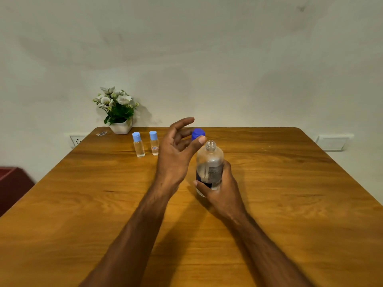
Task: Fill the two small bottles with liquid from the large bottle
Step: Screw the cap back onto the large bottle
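My right hand grips the large clear bottle round its lower body and holds it upright just above the table. Its neck is uncapped and it holds some clear liquid. My left hand is raised beside the bottle's neck and pinches the dark blue cap between thumb and fingers. Two small clear bottles stand further back to the left, both with light blue caps on: the left one and the right one, which has a label.
A wooden table fills the lower view. A white pot of flowers stands at its far left edge against the wall, with a small dark object beside it. A red-brown seat sits left of the table.
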